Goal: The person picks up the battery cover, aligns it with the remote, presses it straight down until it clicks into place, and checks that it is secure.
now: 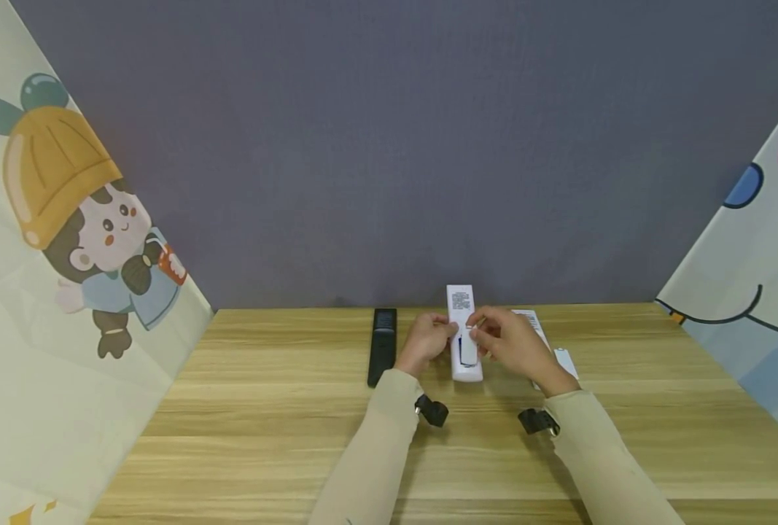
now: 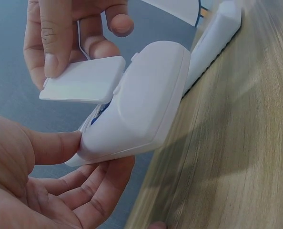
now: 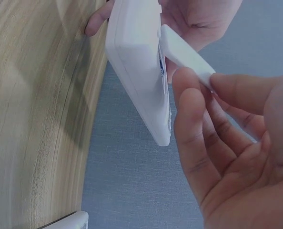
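Tabletop (image 1: 284, 452) in pale wood grain stretches beneath your sleeves (image 1: 378, 445) and runs back to a grey wall (image 1: 389, 146), with a cartoon-printed sheet (image 1: 8, 350) on your left and another printed sheet (image 1: 717, 270) on your right. A black remote (image 1: 382, 357) lies left of your hands; to their right are a small white piece (image 1: 563, 361) and a second white remote (image 1: 531, 324), partly hidden by your right hand (image 1: 510, 341). Between your hands is the white remote (image 1: 465, 374), back side up, its printed label at the far end. Your left hand (image 1: 424, 340) grips its left edge, thumb on top and fingers curled underneath, while your right hand pinches the loose cover (image 2: 84, 81) between thumb and fingers, tilted over the compartment (image 2: 101, 113). Something blue shows inside, too little to tell what.
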